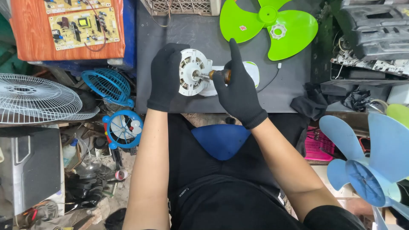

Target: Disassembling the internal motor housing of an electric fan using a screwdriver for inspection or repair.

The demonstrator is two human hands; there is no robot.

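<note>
White plastic fan motor [194,72], judged rigid and fairly heavy, lay on the table [170,30], left hand [166,76] clasping its rim, right hand [238,91] closed around a wooden-handled screwdriver [221,75].

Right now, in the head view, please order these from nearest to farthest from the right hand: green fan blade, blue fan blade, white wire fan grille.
From the right hand:
1. Green plastic fan blade, above it on the dark table.
2. Pale blue plastic fan blade, at the right edge.
3. White wire fan grille, far left.

A fan motor [194,72] is set on a work mat [170,30], a fan blade [272,25] behind it to the right.
</note>
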